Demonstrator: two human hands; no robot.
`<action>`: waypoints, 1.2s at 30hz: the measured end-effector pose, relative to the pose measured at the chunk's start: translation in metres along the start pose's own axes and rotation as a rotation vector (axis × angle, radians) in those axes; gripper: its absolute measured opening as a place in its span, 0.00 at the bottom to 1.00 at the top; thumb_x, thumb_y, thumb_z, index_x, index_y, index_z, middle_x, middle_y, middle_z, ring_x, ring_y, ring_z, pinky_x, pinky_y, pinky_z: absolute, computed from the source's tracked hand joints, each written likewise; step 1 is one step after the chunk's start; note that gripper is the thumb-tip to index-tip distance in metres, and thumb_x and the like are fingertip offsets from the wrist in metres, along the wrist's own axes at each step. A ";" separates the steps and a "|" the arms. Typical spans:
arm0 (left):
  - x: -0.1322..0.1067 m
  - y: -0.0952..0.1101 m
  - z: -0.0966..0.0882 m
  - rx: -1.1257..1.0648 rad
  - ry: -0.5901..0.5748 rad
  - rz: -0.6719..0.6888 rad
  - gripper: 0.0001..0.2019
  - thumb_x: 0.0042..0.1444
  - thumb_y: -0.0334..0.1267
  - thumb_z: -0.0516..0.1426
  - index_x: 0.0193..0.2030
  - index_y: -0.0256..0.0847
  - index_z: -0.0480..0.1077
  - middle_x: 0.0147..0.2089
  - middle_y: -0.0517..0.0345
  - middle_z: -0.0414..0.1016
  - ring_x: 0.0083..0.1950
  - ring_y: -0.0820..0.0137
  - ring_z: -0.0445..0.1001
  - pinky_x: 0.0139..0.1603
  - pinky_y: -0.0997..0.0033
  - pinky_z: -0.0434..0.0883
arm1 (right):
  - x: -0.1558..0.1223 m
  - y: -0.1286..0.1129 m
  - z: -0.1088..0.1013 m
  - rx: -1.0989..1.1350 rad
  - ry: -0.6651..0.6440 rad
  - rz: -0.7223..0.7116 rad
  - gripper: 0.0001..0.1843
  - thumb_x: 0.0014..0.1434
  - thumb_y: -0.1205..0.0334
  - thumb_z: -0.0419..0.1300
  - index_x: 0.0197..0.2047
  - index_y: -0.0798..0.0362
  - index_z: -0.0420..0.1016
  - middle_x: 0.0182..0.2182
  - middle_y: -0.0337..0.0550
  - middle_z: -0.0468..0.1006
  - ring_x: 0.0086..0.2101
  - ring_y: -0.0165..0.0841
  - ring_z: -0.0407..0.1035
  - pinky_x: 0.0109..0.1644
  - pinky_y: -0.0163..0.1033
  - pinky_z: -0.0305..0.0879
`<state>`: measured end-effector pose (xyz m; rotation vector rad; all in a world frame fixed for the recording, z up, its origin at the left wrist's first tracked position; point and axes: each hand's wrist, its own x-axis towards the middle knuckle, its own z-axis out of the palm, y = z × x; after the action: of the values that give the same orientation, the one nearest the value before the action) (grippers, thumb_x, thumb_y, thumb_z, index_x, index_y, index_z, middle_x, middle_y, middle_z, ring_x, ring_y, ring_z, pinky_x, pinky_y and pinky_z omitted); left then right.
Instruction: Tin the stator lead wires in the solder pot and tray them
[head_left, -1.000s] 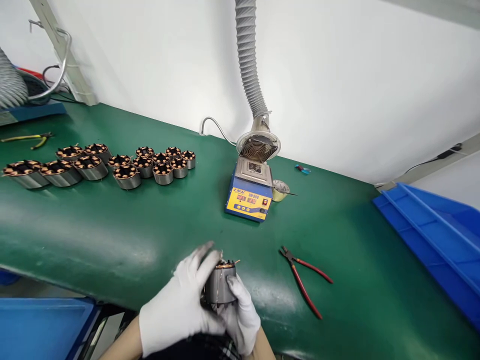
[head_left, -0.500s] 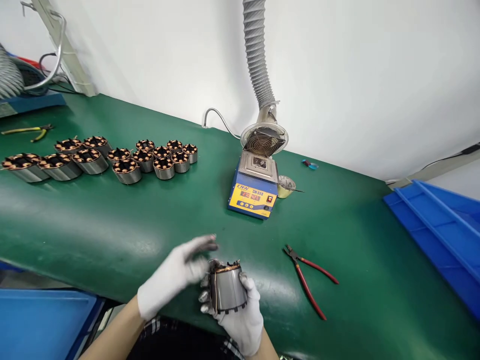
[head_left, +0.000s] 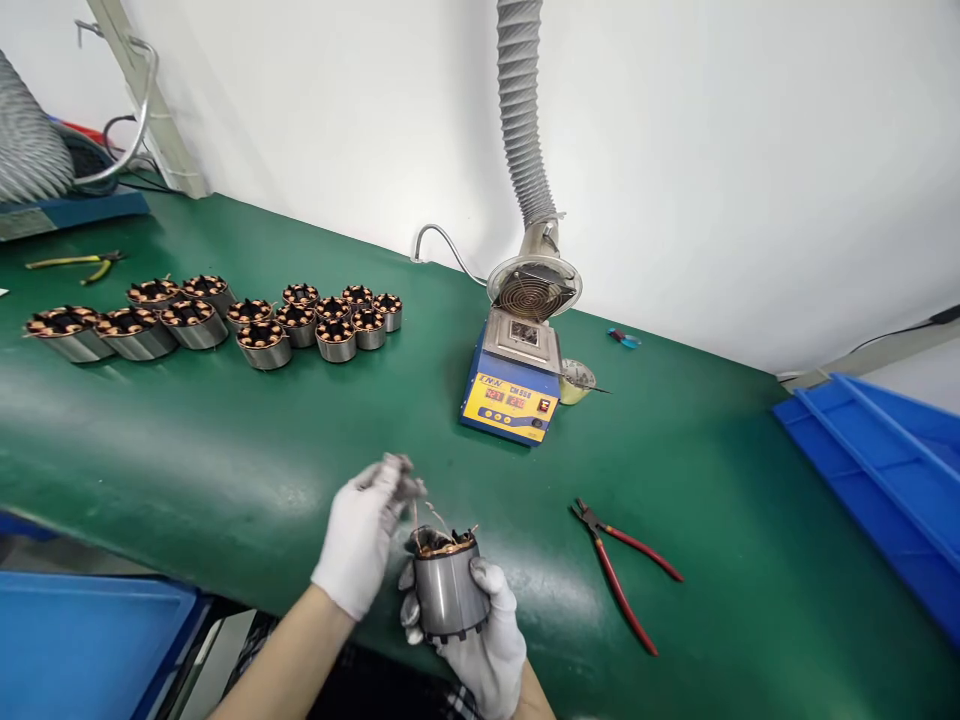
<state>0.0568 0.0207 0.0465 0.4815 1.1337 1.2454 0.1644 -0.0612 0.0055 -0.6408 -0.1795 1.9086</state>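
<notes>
Hovering at the green bench's (head_left: 187,450) near edge, 6 o'clock, the right hand (head_left: 484,650) is wrapping the stator (head_left: 446,592), its long axis upright, windings facing up. The left hand (head_left: 364,535) is pinching its wire lead (head_left: 415,512) at 10 o'clock; bench surface is stretching to the solder pot (head_left: 514,385) at 12.

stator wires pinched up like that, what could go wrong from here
1. The left hand pinches thin wire leads rising from the stator; a hard tug could snap or kink them.
2. The right hand cups the stator from below near the front edge of the table; a slip might drop it to the floor.
3. The pliers lie close on the right; a sweeping arm could knock them off.
</notes>
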 end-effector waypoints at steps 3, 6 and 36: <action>0.000 -0.006 -0.021 0.106 -0.150 0.024 0.22 0.37 0.49 0.66 0.38 0.40 0.71 0.36 0.58 0.77 0.38 0.69 0.75 0.48 0.71 0.70 | -0.001 -0.003 -0.003 0.043 0.024 0.029 0.29 0.46 0.44 0.58 0.42 0.60 0.73 0.32 0.51 0.79 0.27 0.36 0.73 0.29 0.38 0.66; -0.016 -0.017 -0.035 0.502 -0.614 -0.002 0.40 0.30 0.32 0.68 0.55 0.44 0.63 0.51 0.51 0.72 0.46 0.62 0.73 0.46 0.67 0.72 | -0.001 -0.003 -0.004 0.101 0.167 0.042 0.25 0.47 0.42 0.55 0.40 0.54 0.74 0.34 0.46 0.79 0.34 0.37 0.73 0.35 0.42 0.68; -0.008 -0.010 -0.029 0.340 -0.498 -0.177 0.25 0.42 0.50 0.64 0.46 0.40 0.71 0.45 0.51 0.76 0.51 0.59 0.71 0.54 0.61 0.64 | 0.016 0.048 -0.021 -0.864 0.550 -0.698 0.53 0.31 0.65 0.73 0.59 0.48 0.53 0.53 0.52 0.68 0.52 0.47 0.64 0.59 0.50 0.55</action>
<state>0.0373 0.0028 0.0297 0.8725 0.9321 0.7201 0.1314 -0.0707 -0.0373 -1.4234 -0.7771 0.8736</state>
